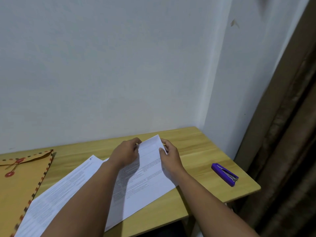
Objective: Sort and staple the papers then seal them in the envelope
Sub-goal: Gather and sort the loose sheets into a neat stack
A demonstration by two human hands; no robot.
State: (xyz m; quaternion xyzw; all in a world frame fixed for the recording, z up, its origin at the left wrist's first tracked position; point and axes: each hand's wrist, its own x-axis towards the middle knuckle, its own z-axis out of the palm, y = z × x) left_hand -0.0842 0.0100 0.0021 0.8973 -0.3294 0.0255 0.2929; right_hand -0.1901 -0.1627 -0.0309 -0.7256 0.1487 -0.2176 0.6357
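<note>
Both my hands are on the stack of printed papers [145, 177], which lies on the wooden desk [196, 151] at an angle, its far end pointing toward the white wall [119, 65]. My left hand [125, 153] grips the far-left edge of the top sheets, fingers curled over the edge. My right hand [170, 155] pinches the far-right edge, thumb on top of the page and fingers behind it. The far end of the stack is lifted a little off the desk between the two hands, while the near end lies flat and hangs past the desk's front edge. Left of the stack, partly under it, lies a second printed sheet [68, 185] with a handwritten mark at its far corner (looks like a 6, cannot be sure). Left of that sheet is the brown string-tie envelope [22, 185], flat on the desk, flap toward the wall, with two red button discs and a striped border. Right of the stack, well apart from it, the purple stapler [224, 174] rests near the desk's right edge. A brown curtain [282, 134] hangs right of the desk.
</note>
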